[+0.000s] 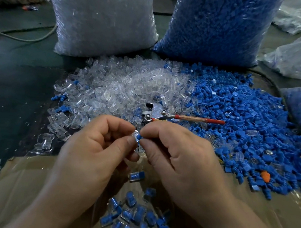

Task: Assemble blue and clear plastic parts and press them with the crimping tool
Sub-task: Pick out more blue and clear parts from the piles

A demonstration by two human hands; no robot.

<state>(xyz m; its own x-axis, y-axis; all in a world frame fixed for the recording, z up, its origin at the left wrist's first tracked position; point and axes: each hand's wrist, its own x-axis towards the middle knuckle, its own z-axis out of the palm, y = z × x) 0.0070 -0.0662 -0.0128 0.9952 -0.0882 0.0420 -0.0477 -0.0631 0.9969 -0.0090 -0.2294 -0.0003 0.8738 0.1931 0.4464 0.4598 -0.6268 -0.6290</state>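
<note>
Above creased cardboard [23,183], left hand [92,150] pinches clear shell [134,134], right hand [182,155] blue plug [139,136].

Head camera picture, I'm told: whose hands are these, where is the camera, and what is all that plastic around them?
There is no machine here. A person works bare-handed, and the camera sits on their head, looking down. The left hand and right hand meet in the middle. The left pinches a clear part and the right a small blue part, apparently to fit them together. Just beyond lies the crimping tool with red handles, untouched, on the pile of clear parts. The pile of blue parts spreads to the right. At the back stand a bag of clear parts and a bag of blue parts. Finished pieces lie on cardboard between the wrists.
</note>
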